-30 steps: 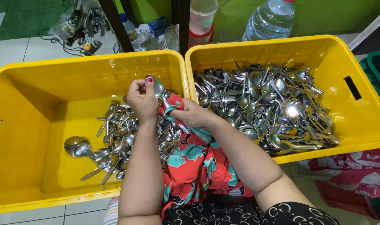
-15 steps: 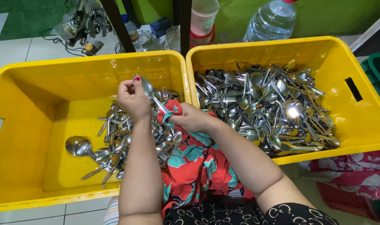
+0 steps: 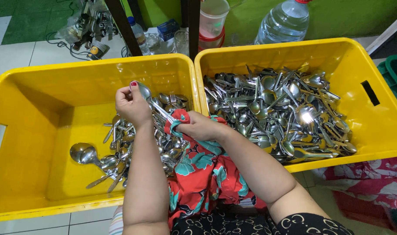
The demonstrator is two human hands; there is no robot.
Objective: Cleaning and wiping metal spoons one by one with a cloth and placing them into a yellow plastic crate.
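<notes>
The left hand (image 3: 132, 106) is pinching a steel spoon (image 3: 151, 101) by its bowl end, grip closed on it, bowl tipped up and handle slanting down to the right over the left yellow crate (image 3: 29, 143). The right hand (image 3: 197, 127) is clenching a red floral cloth (image 3: 198, 169) around the spoon's handle, grip closed on cloth and metal together. To do this wiping well, the left hand is best kept steady as an anchor while the cloth is drawn firmly along the whole handle, with the spoon being turned so both faces meet the fabric; the pinch on the bowl needs shifting so that part is not missed. The left forearm is rising nearly straight from the lap, wrist bent back, fingers curled with the thumb hidden behind. The right forearm is crossing in from the lower right, wrist level, knuckles up. Beneath them a thin heap of cutlery (image 3: 133, 148) is lying in the left crate, while the right yellow crate (image 3: 372, 130) is holding a fuller pile (image 3: 276, 113).
</notes>
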